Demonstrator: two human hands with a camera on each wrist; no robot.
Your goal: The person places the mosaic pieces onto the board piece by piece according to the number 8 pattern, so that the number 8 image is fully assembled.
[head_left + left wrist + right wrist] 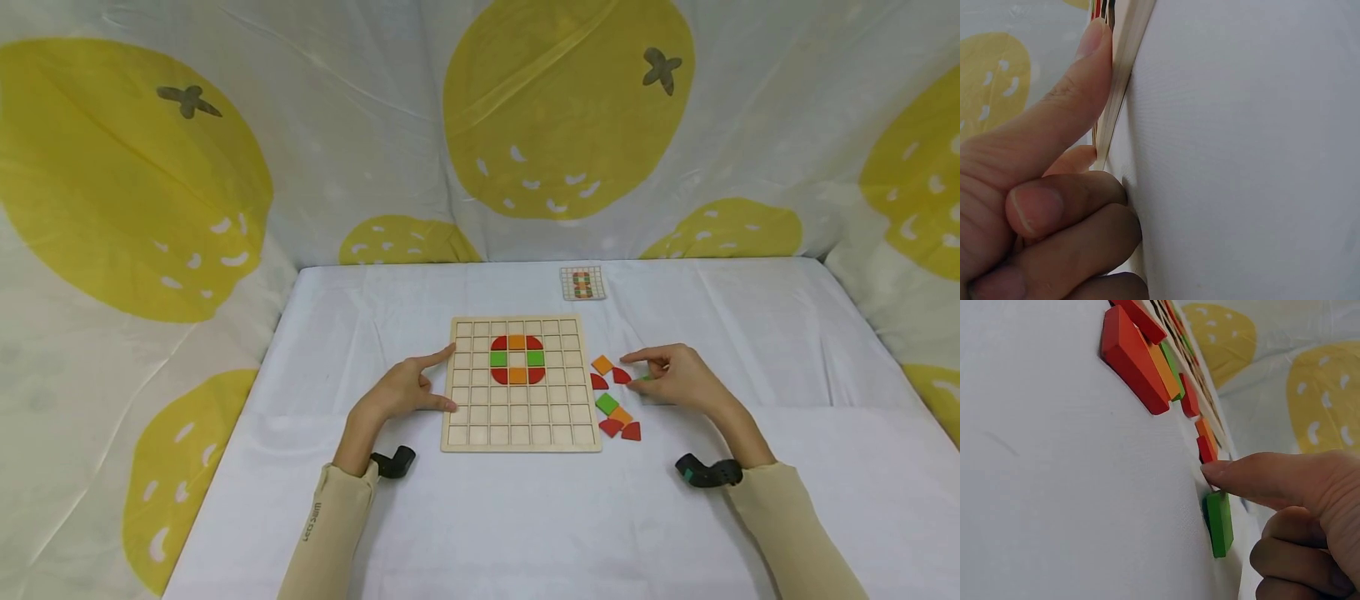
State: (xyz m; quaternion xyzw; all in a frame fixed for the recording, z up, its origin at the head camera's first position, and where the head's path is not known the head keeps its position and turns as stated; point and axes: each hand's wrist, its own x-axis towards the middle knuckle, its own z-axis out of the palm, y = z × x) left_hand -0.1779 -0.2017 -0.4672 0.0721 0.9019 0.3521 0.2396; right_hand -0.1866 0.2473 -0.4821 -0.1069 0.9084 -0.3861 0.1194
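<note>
Cloth point(480, 517), white and faintly wrinkled, covers the table, and behind and beside it hangs a pale drape point(360, 142) printed with big yellow fruit; a small patterned card point(582, 284) lies near the table's far edge. A wooden grid board point(480, 423) lies flat around mid-table, with a ring of red, orange and green pieces point(517, 342) set in its upper middle squares. At the board's left edge the left hand point(397, 387) spreads thumb and index finger wide, their tips touching the rim, the other fingers folded in. Beyond the right edge, loose pieces point(607, 404) lie scattered, some touching. Among them the right hand point(682, 379) stretches out its index finger with a gap to the thumb, remaining fingers bent; a red quarter-round point(622, 376) lies by the two tips, contact uncertain, with a green block point(1220, 525) just beside the thumb, and nothing is seen gripped
</note>
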